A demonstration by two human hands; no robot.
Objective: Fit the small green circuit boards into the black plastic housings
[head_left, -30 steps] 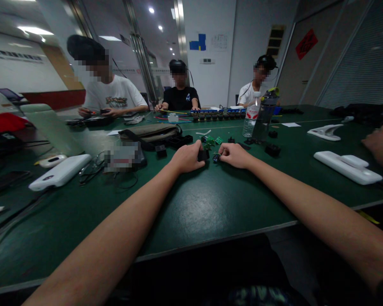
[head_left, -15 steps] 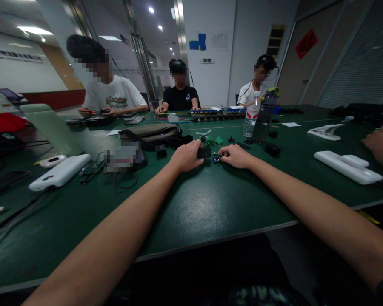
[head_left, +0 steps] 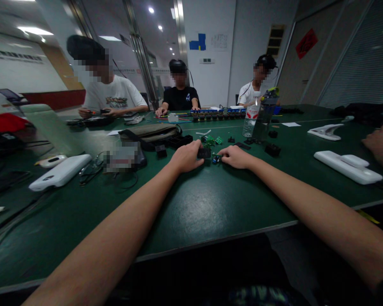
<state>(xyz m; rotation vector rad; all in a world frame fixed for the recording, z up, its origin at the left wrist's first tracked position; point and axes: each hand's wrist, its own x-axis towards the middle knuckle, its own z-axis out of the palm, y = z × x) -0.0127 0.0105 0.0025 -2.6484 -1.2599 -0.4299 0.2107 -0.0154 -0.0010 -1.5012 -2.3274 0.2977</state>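
At one o'clock from the right hand [head_left: 238, 157], a red-labelled clear plastic bottle [head_left: 251, 115] and yellow-lidded drinking bottle [head_left: 265, 119] stand on the counter [head_left: 204, 204]; at nine o'clock from the left hand [head_left: 185, 157], a pale-green tumbler [head_left: 52, 129], contents indiscernible. Between them: a flat black rectangular casing [head_left: 204, 153], gripped by the left; just beside, at four o'clock, a small blue-and-green circuit piece [head_left: 215, 159], pinched by the right.

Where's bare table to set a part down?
Widest: green tabletop between left forearm and right forearm, down to the near edge. Second: between right forearm, black block and white oblong device. Crowded: beyond left hand and right hand, with green circuit boards and black parts; also left, around the pouch and pale green flask.
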